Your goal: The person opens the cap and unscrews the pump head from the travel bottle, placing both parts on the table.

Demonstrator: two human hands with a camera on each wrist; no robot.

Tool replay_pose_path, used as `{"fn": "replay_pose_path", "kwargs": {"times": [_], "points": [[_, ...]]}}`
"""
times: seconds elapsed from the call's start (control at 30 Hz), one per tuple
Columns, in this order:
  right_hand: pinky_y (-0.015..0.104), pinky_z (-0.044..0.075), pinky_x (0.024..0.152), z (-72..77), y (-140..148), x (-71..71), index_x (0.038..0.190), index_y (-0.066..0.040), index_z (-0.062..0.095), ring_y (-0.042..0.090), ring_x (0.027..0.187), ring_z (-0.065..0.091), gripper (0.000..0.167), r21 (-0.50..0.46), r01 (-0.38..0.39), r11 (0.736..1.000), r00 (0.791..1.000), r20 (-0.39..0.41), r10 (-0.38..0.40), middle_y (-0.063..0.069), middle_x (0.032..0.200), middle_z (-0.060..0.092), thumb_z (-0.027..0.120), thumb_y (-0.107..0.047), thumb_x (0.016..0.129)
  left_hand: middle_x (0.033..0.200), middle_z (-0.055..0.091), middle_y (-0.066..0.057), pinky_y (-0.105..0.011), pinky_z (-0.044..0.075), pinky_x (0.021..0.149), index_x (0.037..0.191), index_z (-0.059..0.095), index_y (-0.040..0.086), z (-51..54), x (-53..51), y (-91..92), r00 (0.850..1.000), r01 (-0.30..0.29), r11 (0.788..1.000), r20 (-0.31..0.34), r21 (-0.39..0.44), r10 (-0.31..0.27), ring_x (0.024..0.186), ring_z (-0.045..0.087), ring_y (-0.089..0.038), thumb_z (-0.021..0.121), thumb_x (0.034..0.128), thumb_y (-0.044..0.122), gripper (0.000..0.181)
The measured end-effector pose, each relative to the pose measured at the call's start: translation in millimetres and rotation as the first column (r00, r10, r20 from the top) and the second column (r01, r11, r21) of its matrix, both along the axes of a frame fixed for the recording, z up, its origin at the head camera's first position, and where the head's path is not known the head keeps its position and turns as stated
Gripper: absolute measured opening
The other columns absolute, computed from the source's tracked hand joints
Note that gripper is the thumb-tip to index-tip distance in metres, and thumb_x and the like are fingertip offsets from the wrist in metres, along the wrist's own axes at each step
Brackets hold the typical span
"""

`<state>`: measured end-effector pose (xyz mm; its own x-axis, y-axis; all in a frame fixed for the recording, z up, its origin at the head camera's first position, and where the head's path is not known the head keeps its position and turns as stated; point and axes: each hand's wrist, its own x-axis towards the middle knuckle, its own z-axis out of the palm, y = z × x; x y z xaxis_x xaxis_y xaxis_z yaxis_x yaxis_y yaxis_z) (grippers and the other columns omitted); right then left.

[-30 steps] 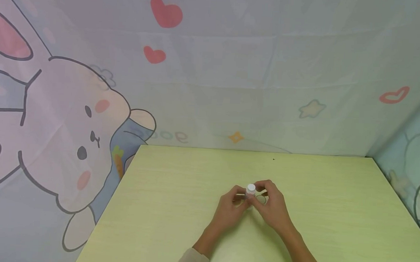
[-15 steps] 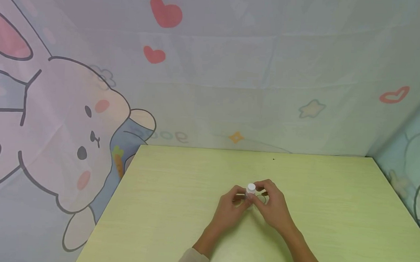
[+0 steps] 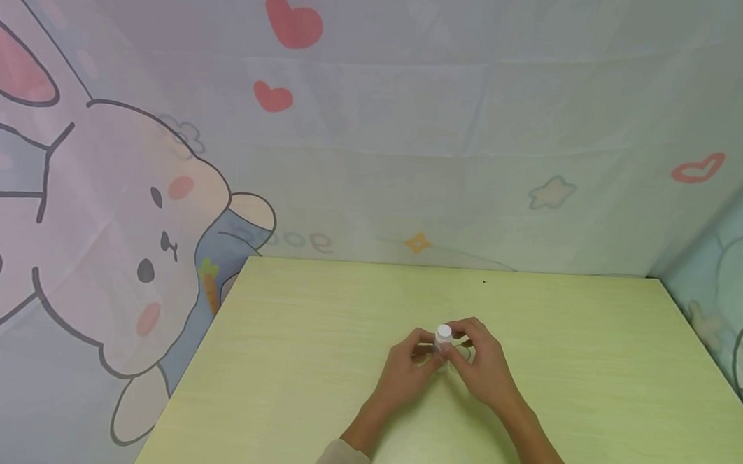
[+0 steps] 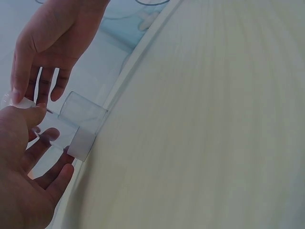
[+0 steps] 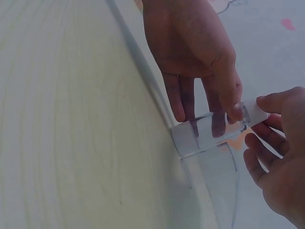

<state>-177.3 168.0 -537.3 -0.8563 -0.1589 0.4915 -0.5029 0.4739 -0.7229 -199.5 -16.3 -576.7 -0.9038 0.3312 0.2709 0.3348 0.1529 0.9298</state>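
A small clear bottle [image 5: 207, 130] with a white cap [image 5: 255, 113] stands upright on the table between my hands. White matter, whether contents or a label I cannot tell, fills its lower part. My left hand [image 3: 405, 374] grips the bottle's body between thumb and fingers. Thumb and fingers of my right hand [image 3: 487, 371] pinch the white cap from the other side. Close beside the bottle, under the right hand, stands a clear open cup [image 4: 85, 112], seen also as a round rim [image 3: 462, 352] in the head view.
The pale wooden table [image 3: 301, 368] reaches back to a cloth backdrop [image 3: 377, 120] printed with a rabbit and hearts. A tiny dark speck [image 3: 484, 282] lies near the table's far edge. Another cloth hangs at the right side.
Hardly anything differs. Fingers of my right hand shift very slightly at the cap, while the left hand, bottle and cup stay in place.
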Motion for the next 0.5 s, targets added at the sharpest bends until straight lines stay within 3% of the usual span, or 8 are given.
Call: {"fn": "replay_pose_path", "kwargs": {"times": [0.5], "points": [[0.045, 0.057, 0.085, -1.8, -2.1, 0.3, 0.122, -0.011, 0.066, 0.022, 0.108, 0.062, 0.035, -0.023, 0.055, 0.998, 0.998, 0.015, -0.054, -0.002, 0.116, 0.067, 0.084, -0.015, 0.093, 0.13, 0.07, 0.004, -0.032, 0.056, 0.103, 0.121, 0.067, 0.022, 1.0, 0.1, -0.3, 1.0, -0.011, 0.999, 0.007, -0.033, 0.011, 0.119, 0.07, -0.021, 0.072, 0.1034, 0.035, 0.022]]}}
